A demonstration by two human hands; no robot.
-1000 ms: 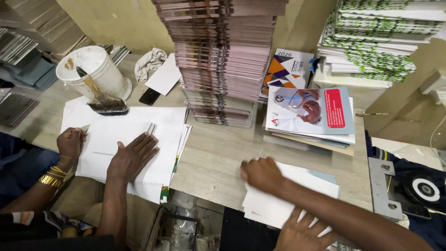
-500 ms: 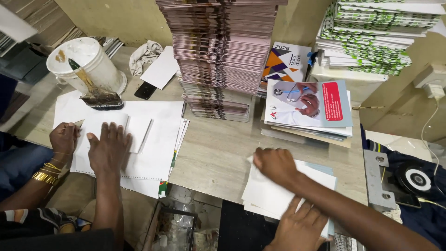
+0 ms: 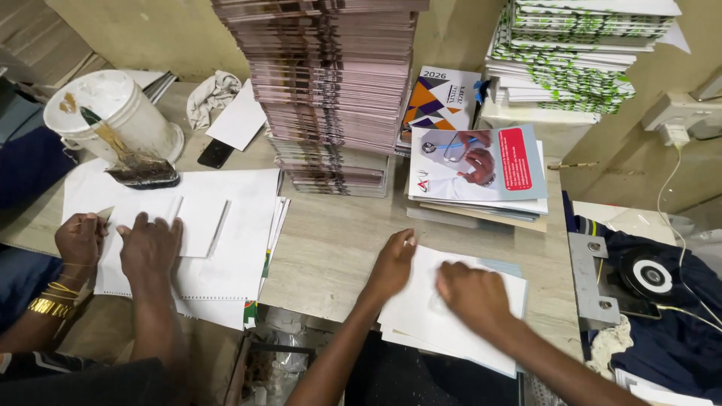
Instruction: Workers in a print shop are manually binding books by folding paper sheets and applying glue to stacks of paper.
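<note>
My left hand (image 3: 392,262) rests on the upper left corner of a stack of white sheets (image 3: 421,323) at the table's near edge, fingers curled on the top sheet's edge. My right hand (image 3: 474,295) lies palm down on the middle of the same stack and is blurred by motion. To the left, a co-worker's two hands (image 3: 149,244) press on a small white card (image 3: 197,219) that lies on a broad spread of white sheets (image 3: 241,248).
A white bucket (image 3: 124,113) with a glue brush (image 3: 139,167) stands at far left beside a black phone (image 3: 216,153). A tall pile of pinkish booklets (image 3: 331,90), printed brochures (image 3: 474,165) and green-white booklets (image 3: 587,45) line the back. A metal device (image 3: 639,278) sits at right.
My right hand has come up from below the table edge onto the middle of the white stack. The co-worker's hands have slid left across their sheets.
</note>
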